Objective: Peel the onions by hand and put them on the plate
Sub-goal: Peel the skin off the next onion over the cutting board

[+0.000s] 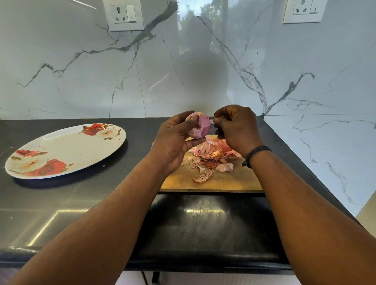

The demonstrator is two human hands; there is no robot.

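Observation:
My left hand (174, 138) grips a purple, mostly peeled onion (200, 125) in the air above the wooden cutting board (227, 179). Just right of the onion, my right hand (236, 127) pinches a small strip of skin at the onion's edge. A heap of pink and brown onion skins (211, 156) lies on the board beneath both hands. The white oval plate (75, 145) with red rose prints sits on the black counter to the left, with no onion on it.
The black counter (77, 203) ends at a marble wall behind and another on the right. Two wall sockets (123, 13) (306, 6) sit high on the back wall. The counter's front edge runs below my forearms.

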